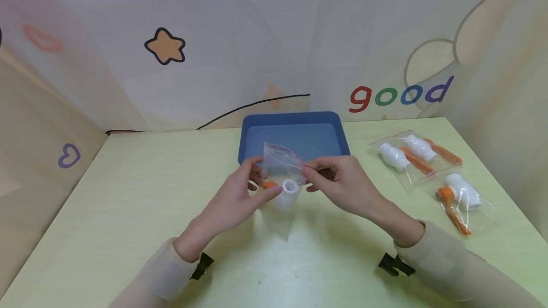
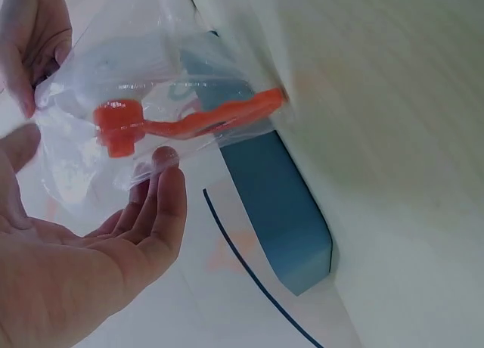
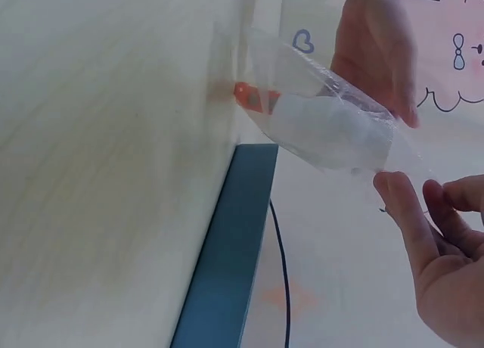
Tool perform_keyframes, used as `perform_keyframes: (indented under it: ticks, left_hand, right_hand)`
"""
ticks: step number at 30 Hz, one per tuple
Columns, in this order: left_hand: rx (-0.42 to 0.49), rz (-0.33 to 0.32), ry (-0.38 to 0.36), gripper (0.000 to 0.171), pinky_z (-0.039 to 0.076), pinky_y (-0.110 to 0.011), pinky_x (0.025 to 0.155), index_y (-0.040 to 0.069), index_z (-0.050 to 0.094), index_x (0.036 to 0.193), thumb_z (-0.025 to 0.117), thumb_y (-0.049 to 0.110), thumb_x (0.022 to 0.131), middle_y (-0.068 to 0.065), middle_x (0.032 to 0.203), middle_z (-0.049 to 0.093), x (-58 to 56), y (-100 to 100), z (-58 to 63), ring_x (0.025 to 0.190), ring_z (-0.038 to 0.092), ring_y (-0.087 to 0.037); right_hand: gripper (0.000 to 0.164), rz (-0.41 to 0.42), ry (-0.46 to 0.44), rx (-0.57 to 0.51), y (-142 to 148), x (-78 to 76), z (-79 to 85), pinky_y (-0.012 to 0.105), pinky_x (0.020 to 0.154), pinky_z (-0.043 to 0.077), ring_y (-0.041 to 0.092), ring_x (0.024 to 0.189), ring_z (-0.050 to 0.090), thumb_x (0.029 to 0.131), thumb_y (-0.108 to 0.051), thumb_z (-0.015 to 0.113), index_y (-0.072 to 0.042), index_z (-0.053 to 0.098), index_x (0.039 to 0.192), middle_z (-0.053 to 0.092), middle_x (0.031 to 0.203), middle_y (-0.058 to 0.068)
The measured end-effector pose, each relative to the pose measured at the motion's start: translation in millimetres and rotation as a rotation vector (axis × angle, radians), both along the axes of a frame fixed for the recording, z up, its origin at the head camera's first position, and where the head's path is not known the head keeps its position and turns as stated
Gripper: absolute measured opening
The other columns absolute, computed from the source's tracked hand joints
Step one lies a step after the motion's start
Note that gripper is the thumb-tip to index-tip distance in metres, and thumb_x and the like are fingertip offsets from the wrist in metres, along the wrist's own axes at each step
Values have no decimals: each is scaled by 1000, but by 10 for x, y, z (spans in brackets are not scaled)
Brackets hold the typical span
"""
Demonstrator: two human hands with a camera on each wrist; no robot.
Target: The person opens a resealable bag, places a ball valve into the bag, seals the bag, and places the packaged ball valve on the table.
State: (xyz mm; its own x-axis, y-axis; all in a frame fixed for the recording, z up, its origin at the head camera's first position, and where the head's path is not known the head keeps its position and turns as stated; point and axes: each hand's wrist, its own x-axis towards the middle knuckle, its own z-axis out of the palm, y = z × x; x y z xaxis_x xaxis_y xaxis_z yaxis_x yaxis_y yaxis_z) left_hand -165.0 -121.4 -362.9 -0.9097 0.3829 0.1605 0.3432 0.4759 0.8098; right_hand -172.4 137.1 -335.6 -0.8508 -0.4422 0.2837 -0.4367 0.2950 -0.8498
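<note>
A clear zip bag (image 1: 280,156) is held up between both hands, above the table and in front of the blue tray. Inside it are a white hollow piece with a round opening (image 1: 290,186) and an orange piece with a long handle (image 2: 208,121). My left hand (image 1: 231,198) holds the bag's left side, thumb in front near the white opening and fingers bent behind. With thumb and fingertips, my right hand (image 1: 342,182) pinches the bag's upper right edge. The right wrist view shows the white piece (image 3: 333,128) through the plastic.
The blue tray (image 1: 295,132) lies against the back curtain. On the right side of the table (image 1: 141,194) lie bags with similar white pieces (image 1: 395,157) and orange pieces (image 1: 454,213). Printed curtains stand behind and at both sides.
</note>
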Motion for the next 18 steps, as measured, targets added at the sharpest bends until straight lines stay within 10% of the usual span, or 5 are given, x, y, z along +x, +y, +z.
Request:
perform_keyframes:
  ticks: [7, 18]
  left_hand:
    - [42, -1, 83, 40, 54, -41, 83, 3, 35, 146, 43, 23, 113, -13, 115, 64, -26, -60, -9, 95, 68, -25]
    - [82, 78, 279, 15, 56, -37, 77, 3, 57, 119, 52, 12, 109, -7, 102, 64, -38, -75, 5, 92, 65, -23]
  right_hand:
    - [11, 4, 28, 45, 62, -8, 60, 34, 73, 61, 13, 77, 74, 100, -9, 69, -2, 77, 102, 75, 88, 3]
    - [9, 16, 30, 43, 144, -45, 47, 33, 75, 61, 14, 78, 74, 97, -7, 71, -3, 77, 103, 75, 88, 2]
